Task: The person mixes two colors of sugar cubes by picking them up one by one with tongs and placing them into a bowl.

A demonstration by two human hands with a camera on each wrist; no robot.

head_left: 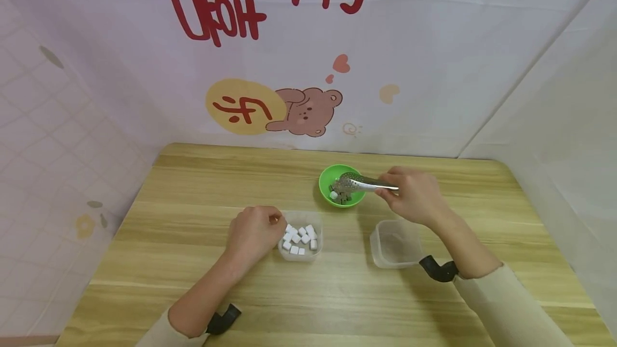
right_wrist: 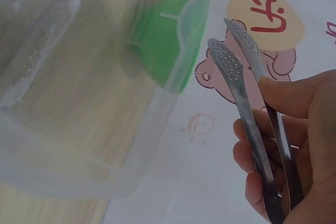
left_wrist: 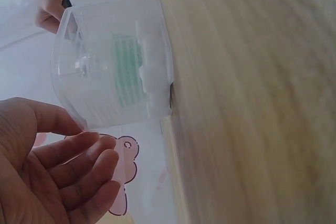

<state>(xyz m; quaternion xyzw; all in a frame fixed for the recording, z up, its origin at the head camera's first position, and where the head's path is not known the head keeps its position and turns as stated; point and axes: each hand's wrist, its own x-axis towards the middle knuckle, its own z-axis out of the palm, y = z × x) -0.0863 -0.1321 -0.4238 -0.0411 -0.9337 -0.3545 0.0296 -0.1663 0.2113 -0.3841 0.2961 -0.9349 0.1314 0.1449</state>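
My left hand (head_left: 253, 232) pinches the rim of a clear plastic container (head_left: 299, 257) at its left corner, between thumb and forefinger; the other fingers curve loosely in the left wrist view. Several small white cubes (head_left: 305, 238) lie in this container. Farther back, my right hand (head_left: 412, 191) grips metal food tongs (head_left: 368, 185) with perforated heads. In the head view those heads overlap a green bowl (head_left: 329, 176), which holds dark greyish pieces (head_left: 344, 197) and a white cube (head_left: 333, 195). A narrow gap shows between the tong tips in the right wrist view.
A second clear plastic container (head_left: 378, 253) stands on the wooden table (head_left: 332, 304), below my right forearm. Behind the table hangs a white printed cloth (head_left: 409, 42) with a bear and red lettering. Pale cloth also lines both sides.
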